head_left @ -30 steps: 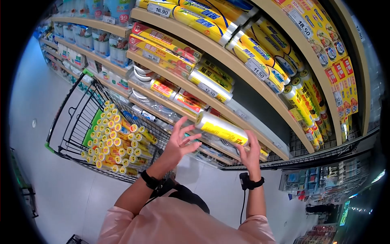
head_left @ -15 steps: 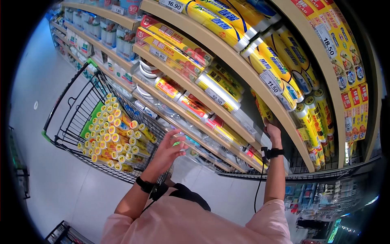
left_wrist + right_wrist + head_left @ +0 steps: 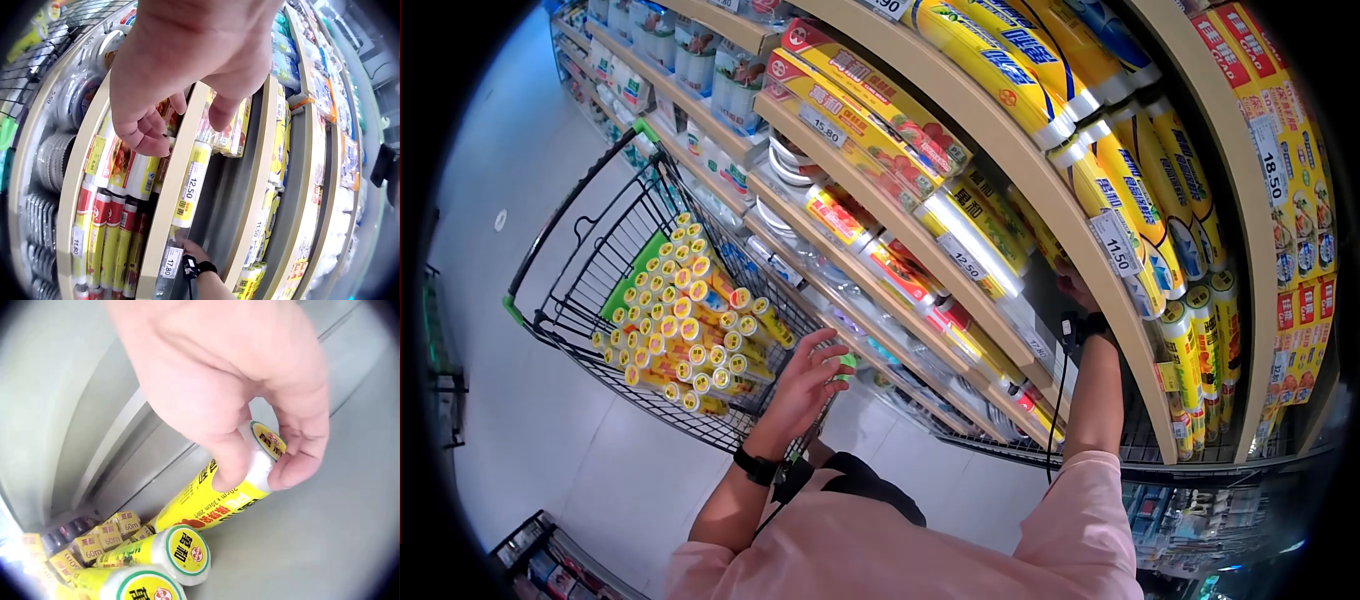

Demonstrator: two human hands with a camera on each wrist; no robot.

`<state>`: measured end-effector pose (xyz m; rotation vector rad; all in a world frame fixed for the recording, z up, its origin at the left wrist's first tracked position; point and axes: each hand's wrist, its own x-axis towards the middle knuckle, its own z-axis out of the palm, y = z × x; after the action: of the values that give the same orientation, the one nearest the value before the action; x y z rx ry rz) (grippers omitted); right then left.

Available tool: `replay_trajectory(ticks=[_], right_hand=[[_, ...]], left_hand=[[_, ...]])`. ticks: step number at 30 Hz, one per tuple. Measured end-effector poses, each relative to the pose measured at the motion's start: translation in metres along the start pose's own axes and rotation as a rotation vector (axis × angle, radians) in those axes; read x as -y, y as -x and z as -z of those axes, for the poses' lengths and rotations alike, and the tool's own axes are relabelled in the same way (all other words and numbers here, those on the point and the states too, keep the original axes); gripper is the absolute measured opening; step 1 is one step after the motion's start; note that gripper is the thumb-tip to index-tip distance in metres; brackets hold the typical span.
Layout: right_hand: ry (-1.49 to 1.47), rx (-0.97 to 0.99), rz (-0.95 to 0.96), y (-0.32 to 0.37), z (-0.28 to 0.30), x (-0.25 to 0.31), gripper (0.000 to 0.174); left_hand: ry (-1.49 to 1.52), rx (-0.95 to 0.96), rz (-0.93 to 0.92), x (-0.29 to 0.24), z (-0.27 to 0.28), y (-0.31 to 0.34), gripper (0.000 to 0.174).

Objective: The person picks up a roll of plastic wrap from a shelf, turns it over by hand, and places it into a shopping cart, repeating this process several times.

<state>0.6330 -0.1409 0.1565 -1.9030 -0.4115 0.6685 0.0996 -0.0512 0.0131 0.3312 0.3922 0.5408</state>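
Inside the shelf bay, my right hand [image 3: 244, 394] pinches the end of a yellow roll of plastic food bags [image 3: 212, 497] between thumb and fingers. The roll lies lengthwise, its far end reaching back beside other rolls. In the head view the shelf board above partly hides the right hand [image 3: 1080, 290]. Two similar yellow rolls [image 3: 187, 553] lie next to it, their round labelled ends facing out. My left hand [image 3: 802, 388] hovers in front of the lower shelves with loosely bent fingers and holds nothing; the left wrist view shows the hand [image 3: 194, 62] from behind.
A shopping cart [image 3: 530, 262] full of yellow rolls [image 3: 690, 330] stands at the left. Wooden shelf edges [image 3: 1000, 140] run around the right hand, with boxes [image 3: 870, 110] and more rolls [image 3: 990, 60] on the boards. A black cable [image 3: 1055, 425] hangs from the right wrist.
One second ago my right hand held a roll in front of the shelves, close to the left hand. It then went into the bay with a roll and is now deeper inside.
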Motion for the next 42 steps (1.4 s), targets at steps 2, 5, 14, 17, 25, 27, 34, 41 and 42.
replay_trajectory(ticks=[2, 5, 14, 17, 25, 27, 34, 41, 42], right_hand=[[-0.008, 0.026, 0.016, -0.017, -0.003, -0.003, 0.041], [-0.038, 0.096, 0.027, -0.047, -0.004, -0.006, 0.041], [0.405, 0.193, 0.155, -0.047, -0.059, 0.014, 0.047], [0.4, 0.195, 0.178, -0.05, -0.06, 0.012, 0.045], [0.348, 0.162, 0.193, -0.049, -0.068, 0.013, 0.029], [0.273, 0.152, 0.169, -0.043, -0.07, 0.01, 0.025], [0.51, 0.107, 0.212, 0.021, -0.084, 0.031, 0.021], [0.828, 0.01, 0.474, 0.105, -0.078, 0.023, 0.042], [0.77, 0.017, 0.505, 0.124, -0.079, 0.02, 0.041]], left_hand=[[0.007, -0.003, -0.013, 0.001, 0.007, -0.002, 0.046], [0.038, 0.006, -0.035, 0.004, 0.015, -0.005, 0.044], [0.049, -0.006, -0.057, 0.005, 0.026, -0.009, 0.04], [0.054, -0.005, -0.065, 0.004, 0.029, -0.008, 0.04], [0.047, -0.031, -0.051, -0.005, 0.024, 0.002, 0.038], [0.023, -0.029, -0.06, -0.006, 0.026, 0.006, 0.038], [-0.019, -0.052, -0.06, -0.025, 0.021, 0.025, 0.033], [-0.068, -0.094, 0.015, -0.036, 0.044, 0.046, 0.015], [-0.073, -0.1, 0.015, -0.037, 0.047, 0.049, 0.012]])
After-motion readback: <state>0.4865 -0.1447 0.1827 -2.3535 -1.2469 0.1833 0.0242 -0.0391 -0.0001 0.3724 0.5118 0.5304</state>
